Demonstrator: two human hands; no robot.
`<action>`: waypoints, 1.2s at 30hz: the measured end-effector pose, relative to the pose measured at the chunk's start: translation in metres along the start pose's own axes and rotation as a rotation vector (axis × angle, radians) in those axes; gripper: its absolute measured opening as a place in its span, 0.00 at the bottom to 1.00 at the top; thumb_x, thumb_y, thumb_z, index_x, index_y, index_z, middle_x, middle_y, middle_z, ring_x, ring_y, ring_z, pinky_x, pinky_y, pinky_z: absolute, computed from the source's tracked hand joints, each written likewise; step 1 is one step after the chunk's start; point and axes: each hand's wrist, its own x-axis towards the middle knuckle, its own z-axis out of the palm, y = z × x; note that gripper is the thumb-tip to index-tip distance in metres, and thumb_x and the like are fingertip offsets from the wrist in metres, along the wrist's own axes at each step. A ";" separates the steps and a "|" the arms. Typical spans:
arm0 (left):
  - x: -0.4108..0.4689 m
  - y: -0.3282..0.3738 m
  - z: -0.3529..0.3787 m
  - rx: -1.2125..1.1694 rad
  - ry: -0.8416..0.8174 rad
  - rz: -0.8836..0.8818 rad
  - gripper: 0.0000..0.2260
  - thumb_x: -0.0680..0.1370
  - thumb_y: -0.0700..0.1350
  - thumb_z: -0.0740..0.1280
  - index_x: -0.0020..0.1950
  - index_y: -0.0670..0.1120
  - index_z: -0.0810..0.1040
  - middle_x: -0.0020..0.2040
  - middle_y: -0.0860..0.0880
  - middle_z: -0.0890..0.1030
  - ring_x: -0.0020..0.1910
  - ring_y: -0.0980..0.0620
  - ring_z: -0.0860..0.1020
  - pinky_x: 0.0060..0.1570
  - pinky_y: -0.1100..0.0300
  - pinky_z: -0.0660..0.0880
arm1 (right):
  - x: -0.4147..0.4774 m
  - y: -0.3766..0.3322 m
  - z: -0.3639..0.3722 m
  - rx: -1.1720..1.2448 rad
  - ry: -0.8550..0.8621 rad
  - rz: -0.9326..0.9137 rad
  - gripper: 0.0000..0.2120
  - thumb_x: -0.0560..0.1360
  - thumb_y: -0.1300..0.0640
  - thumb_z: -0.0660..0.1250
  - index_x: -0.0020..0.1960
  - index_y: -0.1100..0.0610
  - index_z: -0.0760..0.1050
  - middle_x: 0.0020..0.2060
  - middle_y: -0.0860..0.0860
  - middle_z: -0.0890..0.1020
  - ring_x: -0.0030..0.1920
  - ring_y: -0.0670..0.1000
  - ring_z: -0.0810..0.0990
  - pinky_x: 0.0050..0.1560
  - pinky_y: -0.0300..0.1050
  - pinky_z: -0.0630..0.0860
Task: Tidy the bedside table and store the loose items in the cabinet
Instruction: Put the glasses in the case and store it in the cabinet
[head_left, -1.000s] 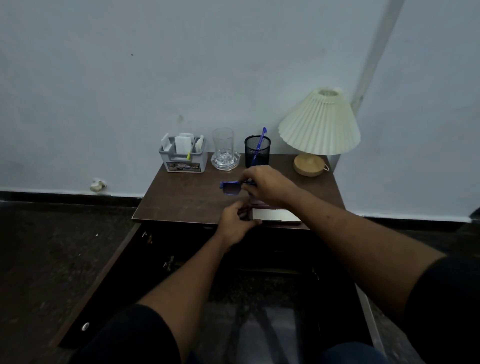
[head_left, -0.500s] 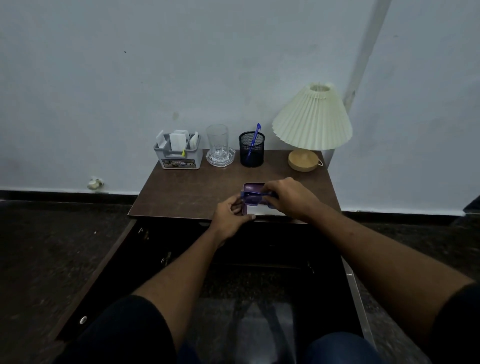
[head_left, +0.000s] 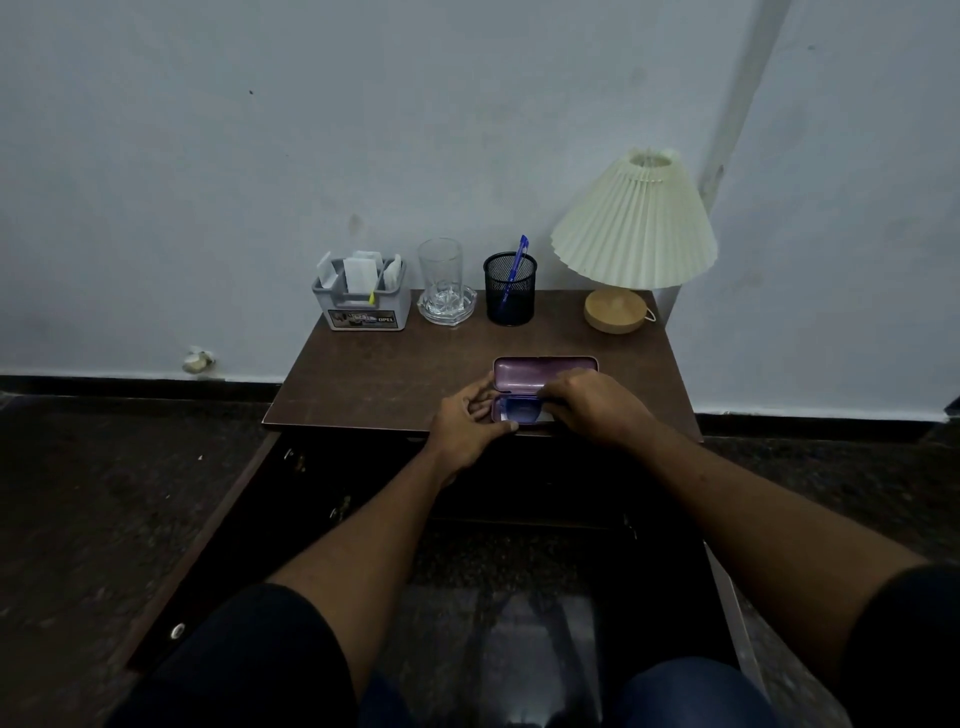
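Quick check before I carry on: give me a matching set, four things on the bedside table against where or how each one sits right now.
Things:
1 pen
2 drinking glass
3 glasses case
4 lamp

States:
A back right corner of the table
B open at the front edge, blue glasses inside
C in the black mesh cup
D standing in the clear glass dish

Pairs: 1-C; 2-D; 3-B; 4-A

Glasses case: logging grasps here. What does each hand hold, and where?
Left hand grips the case by its left end; right hand holds the blue glasses by their right side, inside the case.
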 end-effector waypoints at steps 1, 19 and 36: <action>0.000 -0.001 0.000 0.001 -0.003 -0.004 0.37 0.69 0.27 0.76 0.76 0.40 0.68 0.55 0.56 0.80 0.50 0.68 0.80 0.47 0.75 0.76 | 0.000 0.000 0.001 0.003 0.000 -0.009 0.12 0.81 0.55 0.64 0.61 0.56 0.81 0.54 0.54 0.82 0.53 0.53 0.80 0.51 0.48 0.78; 0.003 -0.001 -0.003 -0.008 0.016 0.013 0.36 0.66 0.29 0.78 0.72 0.43 0.72 0.56 0.50 0.83 0.54 0.59 0.83 0.51 0.71 0.78 | -0.019 0.030 0.027 0.678 0.404 0.822 0.23 0.82 0.48 0.62 0.71 0.60 0.72 0.65 0.58 0.79 0.64 0.58 0.78 0.63 0.51 0.74; -0.016 0.023 -0.001 -0.088 0.034 -0.034 0.35 0.66 0.29 0.79 0.70 0.43 0.72 0.59 0.40 0.83 0.57 0.43 0.83 0.57 0.46 0.82 | -0.019 0.006 0.018 1.339 0.457 0.896 0.23 0.82 0.41 0.58 0.59 0.60 0.75 0.53 0.57 0.83 0.53 0.57 0.83 0.52 0.60 0.83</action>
